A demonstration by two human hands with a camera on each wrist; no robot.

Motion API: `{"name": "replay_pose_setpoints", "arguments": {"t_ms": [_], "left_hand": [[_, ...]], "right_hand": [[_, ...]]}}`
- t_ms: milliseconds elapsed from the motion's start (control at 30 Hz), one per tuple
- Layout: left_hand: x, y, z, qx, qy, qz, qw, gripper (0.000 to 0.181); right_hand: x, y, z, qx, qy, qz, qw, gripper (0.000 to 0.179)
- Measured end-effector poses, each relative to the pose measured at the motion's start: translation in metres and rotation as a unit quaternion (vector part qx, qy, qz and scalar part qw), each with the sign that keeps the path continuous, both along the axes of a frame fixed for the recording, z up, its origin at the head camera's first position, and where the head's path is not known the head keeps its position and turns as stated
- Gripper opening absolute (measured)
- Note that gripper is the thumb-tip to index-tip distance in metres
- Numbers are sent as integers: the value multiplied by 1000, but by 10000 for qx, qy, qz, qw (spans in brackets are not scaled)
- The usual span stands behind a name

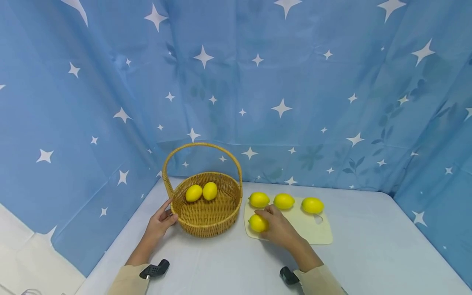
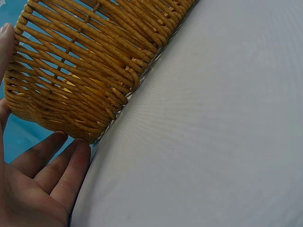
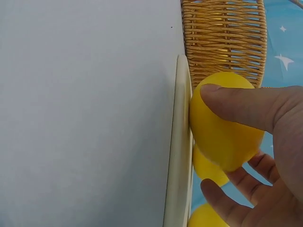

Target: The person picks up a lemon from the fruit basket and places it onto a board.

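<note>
A round wicker basket [image 1: 204,221] with a tall hooped handle holds two yellow lemons [image 1: 210,191] toward its back left. Against the basket's left side rests my left hand [image 1: 159,222], thumb and extended fingers touching the weave [image 2: 80,71]. Over the cream cutting board [image 1: 315,236], my right hand [image 1: 279,230] holds a lemon [image 1: 258,223] between thumb and fingers. In the right wrist view the thumb lies across this lemon [image 3: 225,127] just above the board's edge [image 3: 177,142]; whether it touches the board I cannot tell.
Three more lemons [image 1: 284,201] lie in a row along the board's far side. The board is to the right of the basket on a white-covered table [image 1: 368,237]. Behind hangs a blue curtain [image 1: 313,102] with white stars.
</note>
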State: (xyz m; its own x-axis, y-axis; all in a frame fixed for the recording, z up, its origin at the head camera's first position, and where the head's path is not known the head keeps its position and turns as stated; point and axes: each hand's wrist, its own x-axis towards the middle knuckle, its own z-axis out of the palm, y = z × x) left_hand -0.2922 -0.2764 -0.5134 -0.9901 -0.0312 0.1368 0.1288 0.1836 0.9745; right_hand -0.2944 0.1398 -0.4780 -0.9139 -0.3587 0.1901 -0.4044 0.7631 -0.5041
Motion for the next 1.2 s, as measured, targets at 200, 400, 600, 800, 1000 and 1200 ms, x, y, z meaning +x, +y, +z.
{"name": "replay_pose_setpoints", "arguments": {"t_ms": [200,400,600,800,1000,1200], "left_hand": [[4,2,7,128,-63,-115,9998,69],[6,4,7,133,-210,-45,9997,70],[4,2,3,-74,-52,10,10000,68],[2,0,4,-64,-30,-60,10000,67],[0,-1,5,-91,16,-18,10000,68],[-1,-1,4,-49,11,-59,10000,69]], "right_hand": [[-1,2,1,24,13,-34,10000,69],[-2,6,1,10,41,-121,9999,70],[-3,7,0,-20,22,-136,9999,68],[-4,8,-3,-106,273,127,9995,67],[-6,10,-2,-117,503,290,9982,65],[-5,9,-1,-245,284,200,9991,69]]}}
